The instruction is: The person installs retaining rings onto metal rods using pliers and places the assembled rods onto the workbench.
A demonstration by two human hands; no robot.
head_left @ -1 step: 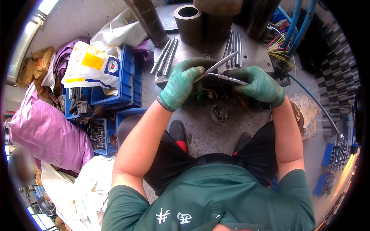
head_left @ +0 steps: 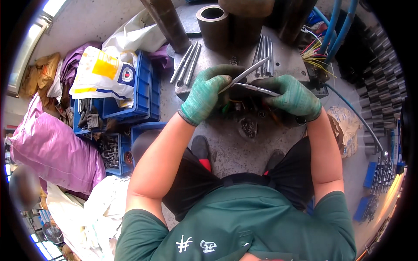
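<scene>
My left hand [head_left: 201, 95], in a green knitted glove with a dark palm, is closed on a slim metal rod [head_left: 251, 69] that slants up to the right. My right hand [head_left: 297, 99], gloved alike, grips a second metal rod [head_left: 261, 89], thinner and with a joint or step along its length. The two rods come close together between my hands; whether they touch I cannot tell. Beyond my left hand, several similar rods [head_left: 186, 64] lie on a grey metal plate [head_left: 289, 64]. Another group of rods [head_left: 264, 52] lies on it beyond my right hand.
A hollow steel cylinder [head_left: 212, 32] and thick posts [head_left: 167, 26] stand on the plate. Blue crates [head_left: 141, 87] with a white-yellow bag [head_left: 101, 74] are at left, beside a pink sack [head_left: 56, 148]. Blue hoses [head_left: 344, 32], wires and stacked metal parts [head_left: 385, 78] line the right.
</scene>
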